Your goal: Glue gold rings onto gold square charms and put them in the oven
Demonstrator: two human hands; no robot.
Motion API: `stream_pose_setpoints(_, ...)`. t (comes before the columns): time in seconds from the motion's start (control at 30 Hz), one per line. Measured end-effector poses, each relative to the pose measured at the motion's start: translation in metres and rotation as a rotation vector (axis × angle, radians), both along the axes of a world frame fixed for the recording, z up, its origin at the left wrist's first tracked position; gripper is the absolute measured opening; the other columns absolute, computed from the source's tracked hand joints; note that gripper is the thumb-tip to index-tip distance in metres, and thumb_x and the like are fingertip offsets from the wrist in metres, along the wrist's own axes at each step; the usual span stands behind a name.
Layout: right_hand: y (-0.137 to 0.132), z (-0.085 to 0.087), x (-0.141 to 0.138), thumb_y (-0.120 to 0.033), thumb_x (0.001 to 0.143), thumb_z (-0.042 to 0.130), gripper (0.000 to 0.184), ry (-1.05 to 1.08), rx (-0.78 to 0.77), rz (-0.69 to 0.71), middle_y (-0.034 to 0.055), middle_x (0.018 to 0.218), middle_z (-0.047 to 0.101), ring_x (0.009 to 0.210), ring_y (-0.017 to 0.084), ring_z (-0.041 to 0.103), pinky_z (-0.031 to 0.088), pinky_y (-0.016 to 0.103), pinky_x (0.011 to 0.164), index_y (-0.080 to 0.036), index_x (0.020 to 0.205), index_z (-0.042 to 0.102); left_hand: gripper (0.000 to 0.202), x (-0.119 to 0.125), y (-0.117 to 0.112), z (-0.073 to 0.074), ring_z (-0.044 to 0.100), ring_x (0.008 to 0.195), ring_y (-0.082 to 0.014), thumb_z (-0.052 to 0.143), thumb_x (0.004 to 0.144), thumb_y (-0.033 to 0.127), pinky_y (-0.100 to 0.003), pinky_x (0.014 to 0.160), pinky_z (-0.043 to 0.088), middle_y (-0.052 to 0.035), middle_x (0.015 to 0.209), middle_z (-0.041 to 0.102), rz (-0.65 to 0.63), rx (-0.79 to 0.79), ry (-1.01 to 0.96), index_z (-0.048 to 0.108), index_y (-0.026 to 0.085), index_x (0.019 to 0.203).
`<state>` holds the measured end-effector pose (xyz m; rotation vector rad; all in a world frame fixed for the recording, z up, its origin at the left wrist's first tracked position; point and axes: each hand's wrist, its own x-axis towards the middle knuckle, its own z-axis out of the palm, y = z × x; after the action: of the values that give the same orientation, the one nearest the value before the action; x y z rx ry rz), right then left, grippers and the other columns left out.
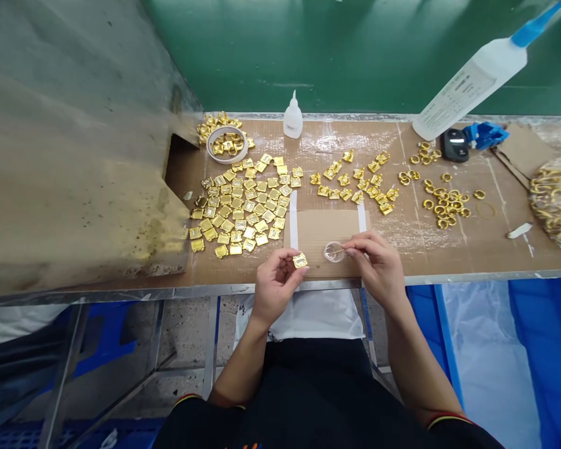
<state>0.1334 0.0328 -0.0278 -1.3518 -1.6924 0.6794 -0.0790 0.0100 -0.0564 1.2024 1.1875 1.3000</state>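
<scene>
My left hand pinches a small gold square piece between thumb and fingers, just above the table's front edge. My right hand is closed on a thin stick whose tip reaches into a small clear round dish lying on a cardboard pad. The two hands are about a hand's width apart, with the dish between them.
Several gold square pieces lie in rows left of the pad, more gold parts behind it, gold rings to the right. A tape roll, small glue bottle, large white bottle and black device stand at the back.
</scene>
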Motion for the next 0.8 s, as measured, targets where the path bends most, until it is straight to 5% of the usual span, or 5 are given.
stream_pose_setpoints(0.27,-0.0049,-0.0057,-0.0033,-0.037,0.089,0.077,0.012,0.385,-0.235,-0.187,0.0021,0.082,0.081,0.074,0.019,0.075,0.061,0.034,0.073,-0.025,0.088,0.078,0.02,-0.0018,-0.001,-0.0029,0.05,0.055,-0.0084,0.077,0.088,0.026,-0.019,0.05,0.041,0.0041,0.069,0.057,-0.05,0.027,0.066,0.073,0.018,0.105)
stream_pose_setpoints(0.5,-0.0012,-0.005,-0.0059,-0.052,0.086,0.08,0.029,0.459,-0.232,-0.239,0.0021,0.075,0.079,0.072,0.02,0.076,0.062,0.034,0.071,-0.023,0.089,0.076,0.019,-0.0032,-0.0021,-0.0034,0.052,0.056,-0.0093,0.078,0.086,0.027,-0.019,0.052,0.044,0.0032,0.068,0.059,-0.089,-0.02,0.04,0.073,0.017,0.102)
stream_pose_setpoints(0.8,-0.0005,0.0008,-0.0096,-0.053,0.09,0.077,0.031,0.481,-0.182,-0.235,0.0044,0.079,0.081,0.071,0.02,0.078,0.059,0.03,0.062,-0.022,0.091,0.073,0.019,-0.0022,-0.0007,-0.0001,0.055,0.056,-0.0091,0.08,0.083,0.026,-0.019,0.052,0.046,0.0035,0.066,0.061,-0.122,-0.066,-0.017,0.073,0.018,0.099)
